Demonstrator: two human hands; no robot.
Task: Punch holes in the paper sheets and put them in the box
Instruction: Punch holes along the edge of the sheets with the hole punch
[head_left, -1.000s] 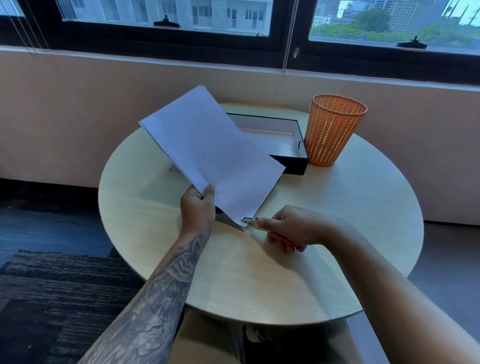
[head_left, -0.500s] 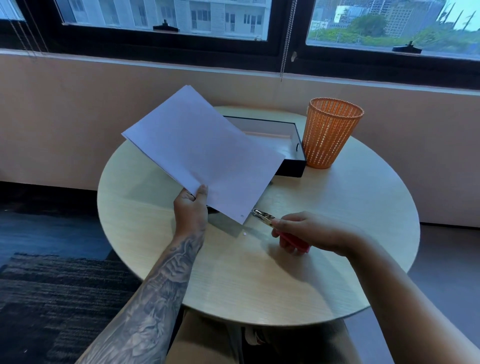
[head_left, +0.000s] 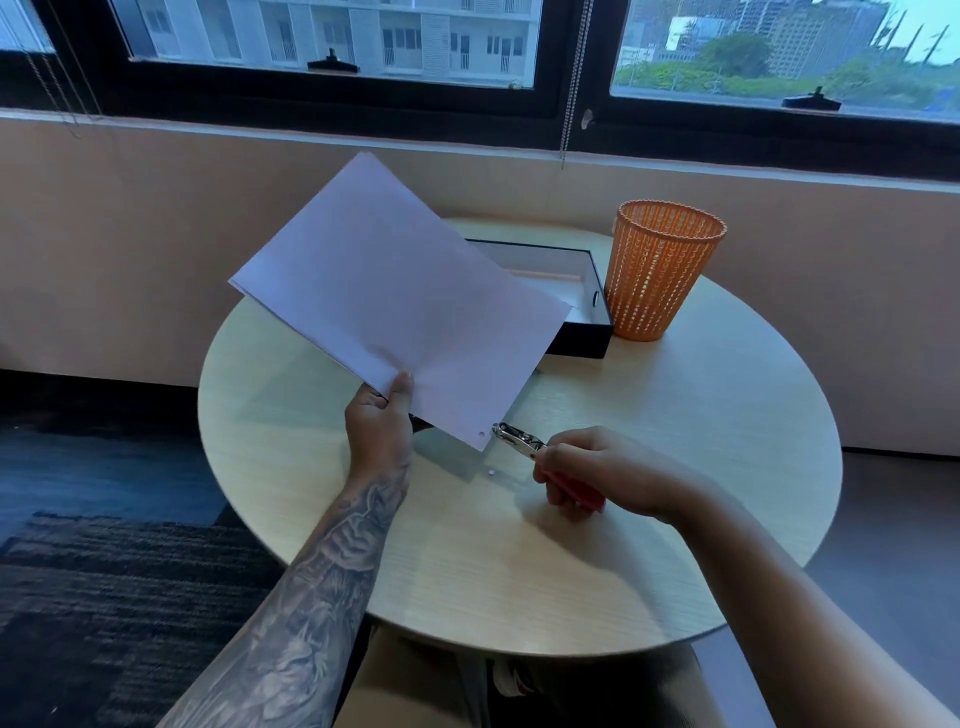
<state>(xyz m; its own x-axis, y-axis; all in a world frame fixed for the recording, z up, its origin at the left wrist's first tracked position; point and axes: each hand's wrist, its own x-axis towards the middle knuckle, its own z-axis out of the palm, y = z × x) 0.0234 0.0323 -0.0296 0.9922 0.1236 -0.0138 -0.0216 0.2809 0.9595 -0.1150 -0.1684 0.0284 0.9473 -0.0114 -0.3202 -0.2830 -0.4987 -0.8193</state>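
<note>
My left hand (head_left: 379, 423) pinches the near edge of a few white paper sheets (head_left: 395, 301) and holds them tilted above the round table (head_left: 675, 467). A small hole shows in the sheets' near right corner. My right hand (head_left: 608, 475) grips a hole punch (head_left: 519, 440) with red handles; its metal jaws sit just right of that corner, apart from the paper. A tiny white paper disc (head_left: 491, 472) lies on the table below. The open black box (head_left: 582, 317) stands behind the sheets, partly hidden by them.
An orange mesh basket (head_left: 662, 270) stands right of the box at the table's far side. A wall and windows rise behind the table. Dark carpet (head_left: 104, 597) covers the floor on the left.
The punch has come off the sheets' corner, leaving a hole and a paper disc on the table. My left hand has lifted the sheets slightly up and to the left.
</note>
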